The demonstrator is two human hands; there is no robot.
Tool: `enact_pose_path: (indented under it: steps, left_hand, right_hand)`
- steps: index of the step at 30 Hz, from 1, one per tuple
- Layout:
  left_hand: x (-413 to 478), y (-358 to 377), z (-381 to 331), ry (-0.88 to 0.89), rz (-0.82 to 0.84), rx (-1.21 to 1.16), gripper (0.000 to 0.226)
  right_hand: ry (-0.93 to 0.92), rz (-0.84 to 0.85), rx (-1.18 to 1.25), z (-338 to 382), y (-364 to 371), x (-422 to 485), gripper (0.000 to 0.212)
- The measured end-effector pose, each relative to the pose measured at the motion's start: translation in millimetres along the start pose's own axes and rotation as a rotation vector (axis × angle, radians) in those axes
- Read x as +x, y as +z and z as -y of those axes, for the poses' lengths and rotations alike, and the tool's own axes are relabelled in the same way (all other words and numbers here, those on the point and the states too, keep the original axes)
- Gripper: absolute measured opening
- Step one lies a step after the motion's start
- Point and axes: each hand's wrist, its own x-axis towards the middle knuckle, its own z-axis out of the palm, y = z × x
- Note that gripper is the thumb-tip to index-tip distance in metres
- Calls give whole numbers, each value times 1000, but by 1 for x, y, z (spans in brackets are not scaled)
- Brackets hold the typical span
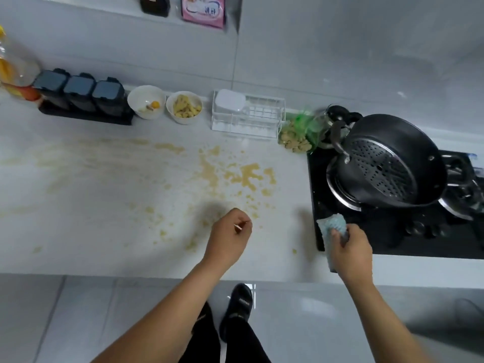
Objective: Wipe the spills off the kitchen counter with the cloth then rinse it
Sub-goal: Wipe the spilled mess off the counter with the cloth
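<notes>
Yellowish spills [246,176] are spattered over the white kitchen counter [110,195], thickest in the middle right, with fainter smears running to the left. My right hand [351,247] grips a light blue cloth [330,223] at the counter's right end, over the near-left corner of the black stove. My left hand [230,233] hovers above the counter near the front edge of the spatter. Its fingers are curled and pinch what looks like a thin pale stick [243,223].
A black gas stove [392,231] carries a tilted black pot [392,161] with a steamer insert. Along the back wall stand three dark spice jars [83,95], two white bowls [146,100], a clear rack [248,113], bagged ginger [298,137] and an oil bottle [13,69].
</notes>
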Motion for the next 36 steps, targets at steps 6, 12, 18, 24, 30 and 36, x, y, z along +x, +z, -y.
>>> enact_pose_path:
  steps: [6, 12, 18, 24, 30, 36]
  left_hand:
    - [-22, 13, 52, -266, 112, 15, 25]
    - [-33, 36, 76, -374, 183, 67, 27]
    - [-39, 44, 98, -415, 146, 155, 40]
    - [-50, 47, 96, -359, 104, 172, 46]
    - [-59, 55, 95, -399, 30, 154, 44]
    - [-71, 78, 100, -410, -290, 168, 49]
  right_hand:
    - [61, 40, -232, -44, 89, -45, 37]
    - [-175, 40, -330, -28, 118, -72, 45]
    - [75, 21, -192, -38, 103, -53, 39]
    - [-268, 178, -219, -29, 104, -60, 40]
    - [-384, 235, -257, -13, 110, -44, 38]
    - [-447, 290, -240, -25, 97, 30, 37]
